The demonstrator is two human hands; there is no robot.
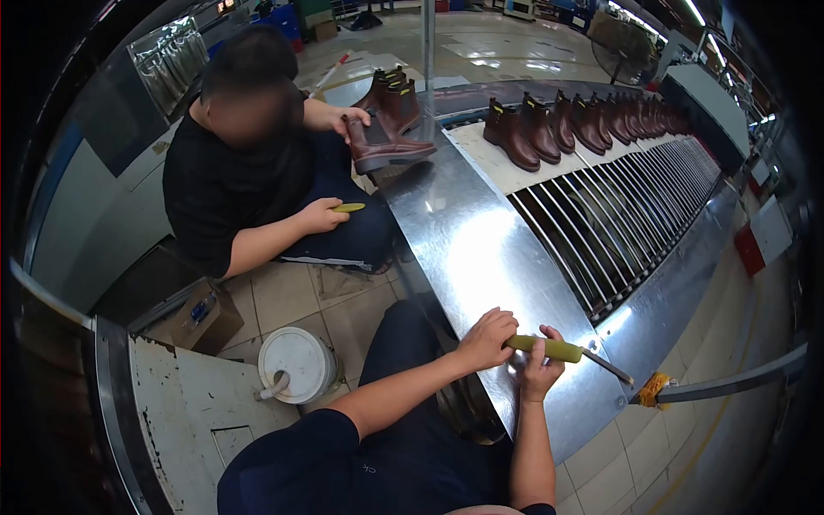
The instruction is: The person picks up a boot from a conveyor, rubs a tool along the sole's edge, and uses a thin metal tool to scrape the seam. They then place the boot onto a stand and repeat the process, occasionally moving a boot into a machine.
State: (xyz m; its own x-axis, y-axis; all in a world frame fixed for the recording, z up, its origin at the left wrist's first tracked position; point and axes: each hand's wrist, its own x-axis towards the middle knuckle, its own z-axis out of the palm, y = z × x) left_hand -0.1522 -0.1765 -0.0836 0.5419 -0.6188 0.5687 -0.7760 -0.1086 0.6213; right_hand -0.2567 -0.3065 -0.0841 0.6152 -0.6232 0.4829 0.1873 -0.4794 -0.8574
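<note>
A tool with a thick olive-green handle (562, 351) lies across both my hands above the metal tabletop (455, 249). At its left end my left hand (487, 340) is closed, fingers curled around the butt. My right hand (541, 371) pinches the handle nearer its middle, thumb on the near side and fingers behind. From the right end of the handle a narrow metal strip (611, 367) points toward the table's right corner.
A co-worker (249, 163) sits at the left with a brown boot (378, 146) and a yellow-green object (349, 208). Brown boots (536, 129) line a roller conveyor (601, 232). A white lidded bucket (296, 365) stands on the floor. Orange wrapping (654, 389) surrounds a metal bar.
</note>
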